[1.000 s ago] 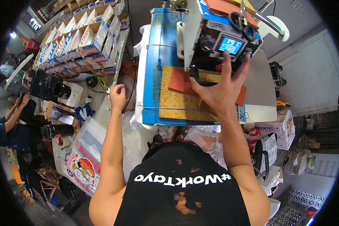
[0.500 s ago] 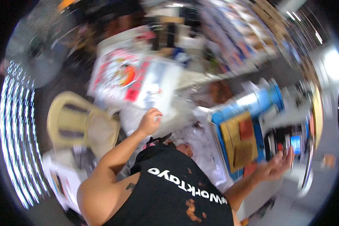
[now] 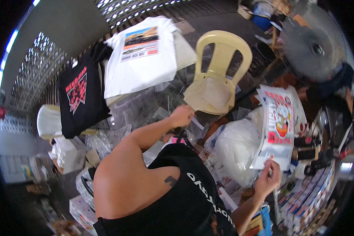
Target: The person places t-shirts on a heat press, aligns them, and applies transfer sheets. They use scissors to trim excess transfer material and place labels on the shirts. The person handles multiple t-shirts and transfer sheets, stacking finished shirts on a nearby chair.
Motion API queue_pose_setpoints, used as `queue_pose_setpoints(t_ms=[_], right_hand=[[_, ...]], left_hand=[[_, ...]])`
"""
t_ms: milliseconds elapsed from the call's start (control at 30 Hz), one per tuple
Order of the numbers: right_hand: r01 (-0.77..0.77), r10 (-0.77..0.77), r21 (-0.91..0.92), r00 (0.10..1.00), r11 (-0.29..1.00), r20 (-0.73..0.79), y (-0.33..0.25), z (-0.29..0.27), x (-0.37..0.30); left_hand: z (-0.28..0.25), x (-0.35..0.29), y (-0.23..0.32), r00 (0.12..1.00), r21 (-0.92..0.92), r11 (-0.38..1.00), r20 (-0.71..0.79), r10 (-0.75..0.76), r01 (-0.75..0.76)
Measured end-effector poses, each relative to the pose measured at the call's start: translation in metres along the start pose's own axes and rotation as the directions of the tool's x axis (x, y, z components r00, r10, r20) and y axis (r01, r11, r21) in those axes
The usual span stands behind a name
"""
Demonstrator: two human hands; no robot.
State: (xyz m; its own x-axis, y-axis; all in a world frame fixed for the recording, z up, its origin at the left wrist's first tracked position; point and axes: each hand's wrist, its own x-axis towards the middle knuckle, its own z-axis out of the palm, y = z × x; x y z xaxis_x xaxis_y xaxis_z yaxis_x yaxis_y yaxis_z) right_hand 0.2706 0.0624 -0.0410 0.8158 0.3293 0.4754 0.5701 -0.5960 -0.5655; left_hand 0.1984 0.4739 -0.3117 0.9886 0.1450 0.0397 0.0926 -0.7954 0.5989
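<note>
Left hand (image 3: 181, 116) fisted, raised; right hand (image 3: 268, 179) pinching.

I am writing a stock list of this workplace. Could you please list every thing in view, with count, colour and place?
white T-shirt: one, with a colour print, hanging at upper middle.
black T-shirt: one, with a red print, hanging at left.
plastic chair: one, cream, upper middle, beyond the left hand.
fan: one, grey, upper right.
plastic bag: one, white and full, right of middle.
printed sheet: one, white with a red picture, at right.
boxes: a row, white and blue, lower right.
left hand: closed, near the chair; what it holds cannot be told.
right hand: grips the sheet's lower corner.
</note>
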Motion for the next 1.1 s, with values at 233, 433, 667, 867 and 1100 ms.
queue_pose_setpoints(t_ms=[233,433,667,867,1100], right_hand=[[0.343,-0.452,0.297,0.720,0.891,0.526,-0.123,0.287,0.111],[0.483,-0.624,0.451,0.292,0.750,0.725,-0.230,0.539,0.125],[0.580,-0.788,0.593,0.147,0.558,0.598,-0.302,0.699,0.093],[0.671,-0.903,0.681,-0.038,0.294,0.427,-0.319,0.746,0.076],[0.729,-0.918,0.669,-0.149,0.149,0.366,-0.331,0.751,0.082]], left_hand=[[-0.151,-0.036,-0.248,0.769,0.066,0.867,-0.499,-0.401,0.495],[-0.184,-0.089,-0.323,0.587,0.233,0.568,-0.558,-0.588,0.790],[-0.153,-0.122,-0.229,0.505,-0.070,0.594,-0.453,-0.734,0.801],[-0.182,-0.130,-0.280,0.480,-0.097,0.680,-0.636,-0.604,0.727],[-0.177,-0.132,-0.296,0.484,-0.034,0.682,-0.680,-0.551,0.730]])
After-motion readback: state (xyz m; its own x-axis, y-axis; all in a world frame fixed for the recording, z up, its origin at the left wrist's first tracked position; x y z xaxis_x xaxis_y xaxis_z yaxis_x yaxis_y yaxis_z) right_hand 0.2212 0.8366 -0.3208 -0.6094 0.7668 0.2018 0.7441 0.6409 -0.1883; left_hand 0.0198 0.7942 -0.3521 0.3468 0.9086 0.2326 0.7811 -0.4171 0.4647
